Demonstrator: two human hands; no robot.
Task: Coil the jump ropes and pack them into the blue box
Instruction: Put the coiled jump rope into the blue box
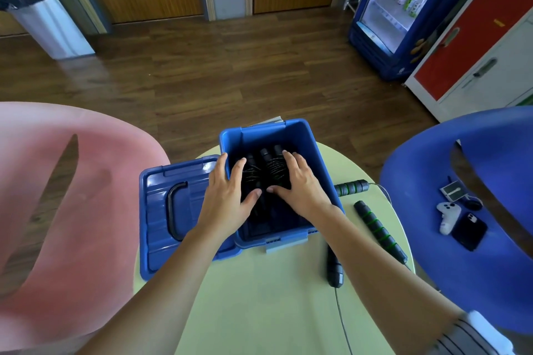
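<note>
The blue box stands open on the round table. Inside it lie two coiled black jump ropes, side by side with their handles pointing away from me. My left hand lies flat on the left bundle and my right hand lies flat on the right one, fingers spread, both pressing down. To the right of the box an uncoiled rope lies on the table: a grey handle with green rings, a black handle with green rings and a thin wire.
The blue lid with a black carry handle lies upside down left of the box. Another black handle lies near the table's front. A pink chair stands left; a blue chair on the right holds a phone and a white controller.
</note>
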